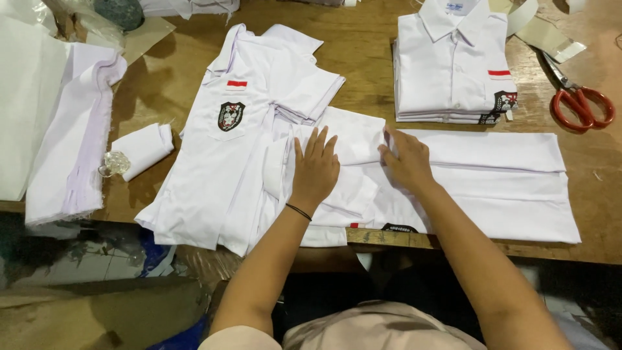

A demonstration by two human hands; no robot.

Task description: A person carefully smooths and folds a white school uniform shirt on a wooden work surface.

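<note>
Both hands press flat on a white cotton shirt being folded (453, 175), which lies face down across the centre and lower right of the frame on a brown wooden table (363, 52), its hem at the table's near edge. Left hand (315, 170), thin black band on the wrist, lies palm down with fingers spread and straight on the folded part near frame centre, gripping nothing. Right hand (407, 162) sits just beside it to the right, fingers curled down onto a fold edge; cannot tell if cloth is pinched. Left of centre, an unfolded white short-sleeved shirt with a black shield badge and red-white strip (227, 149) lies spread, partly under the folded one. Upper right: neat stack of folded white collared shirts (450, 71). Far right edge: red-handled scissors (580, 104). Left: small rolled white cloth (144, 149) and a white fabric pile (71, 129).
</note>
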